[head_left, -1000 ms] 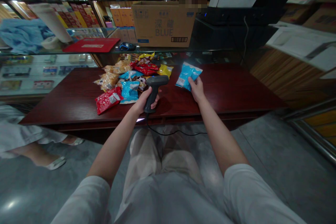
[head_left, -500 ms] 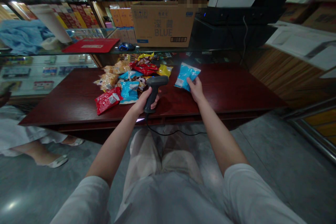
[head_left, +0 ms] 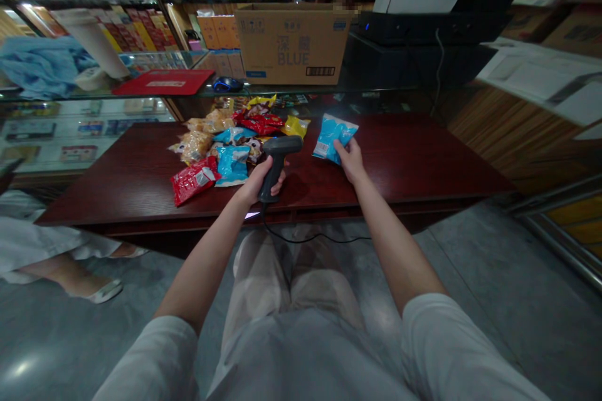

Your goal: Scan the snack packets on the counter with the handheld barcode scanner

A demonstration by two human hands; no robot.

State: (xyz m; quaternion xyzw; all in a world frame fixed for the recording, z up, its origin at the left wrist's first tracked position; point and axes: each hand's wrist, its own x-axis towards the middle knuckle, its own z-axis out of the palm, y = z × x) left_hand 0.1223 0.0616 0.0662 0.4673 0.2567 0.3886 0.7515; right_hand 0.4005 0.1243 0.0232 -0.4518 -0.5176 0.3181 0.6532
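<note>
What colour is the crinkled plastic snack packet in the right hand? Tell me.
The crinkled plastic snack packet is bright blue with a white patch; head view.

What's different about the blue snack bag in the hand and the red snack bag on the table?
The light-blue plastic snack bag is gripped in the person's right hand, while the bright red plastic snack bag lies on the dark red wooden table. The blue bag is apart from the snack pile; the red bag sits at its edge. Both are shiny, printed packets.
</note>
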